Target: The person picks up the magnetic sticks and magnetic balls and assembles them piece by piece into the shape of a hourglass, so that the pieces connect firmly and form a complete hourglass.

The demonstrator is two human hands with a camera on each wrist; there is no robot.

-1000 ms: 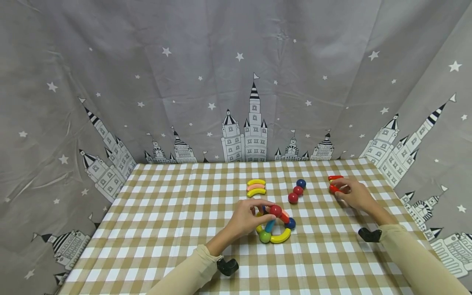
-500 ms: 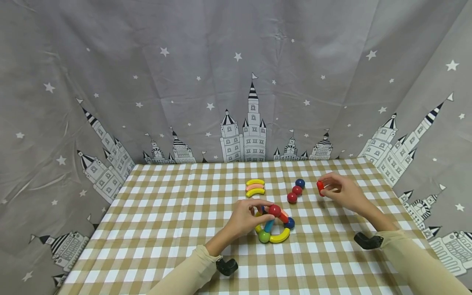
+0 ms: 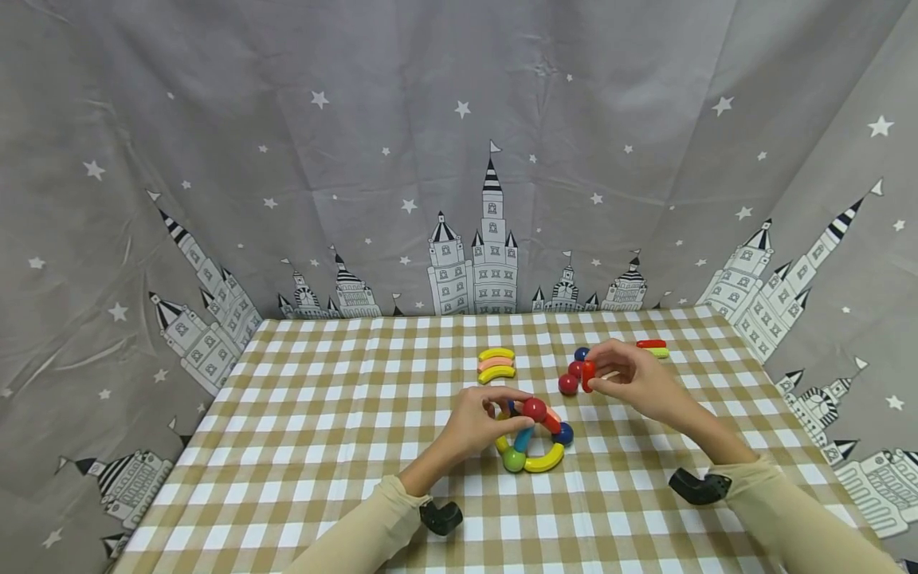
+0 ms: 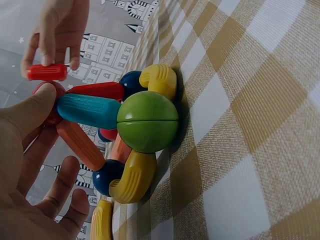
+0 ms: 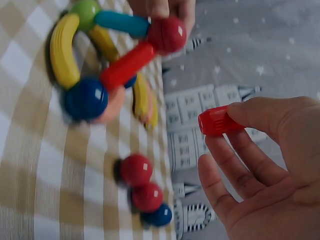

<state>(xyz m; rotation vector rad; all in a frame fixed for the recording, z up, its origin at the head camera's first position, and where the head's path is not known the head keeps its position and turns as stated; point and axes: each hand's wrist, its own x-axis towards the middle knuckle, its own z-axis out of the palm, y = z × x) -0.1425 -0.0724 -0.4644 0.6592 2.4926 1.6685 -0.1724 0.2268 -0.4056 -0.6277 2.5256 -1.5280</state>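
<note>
My left hand (image 3: 476, 418) pinches the red ball (image 5: 167, 35) at the top of a toy frame of balls and rods. The frame's base is a ring with yellow curved rods (image 3: 545, 459), a green ball (image 4: 147, 121) and blue balls (image 5: 86, 98). A teal rod (image 4: 87, 111), a red rod (image 5: 129, 65) and a salmon rod (image 4: 80, 145) slope up to the top ball. My right hand (image 3: 638, 383) holds a short red rod (image 5: 215, 121) between thumb and fingertips, above the table and to the right of the frame.
Behind the frame lie yellow and salmon curved rods (image 3: 496, 364). Two loose red balls (image 3: 568, 384) and a blue ball (image 3: 581, 354) form a row near my right hand. Red and yellow-green rods (image 3: 651, 344) lie at the back right. A grey curtain (image 3: 358, 199) borders the checked table.
My right hand has picked up the short red rod at the back right and carried it left towards the frame. My left hand stays on the top ball.
</note>
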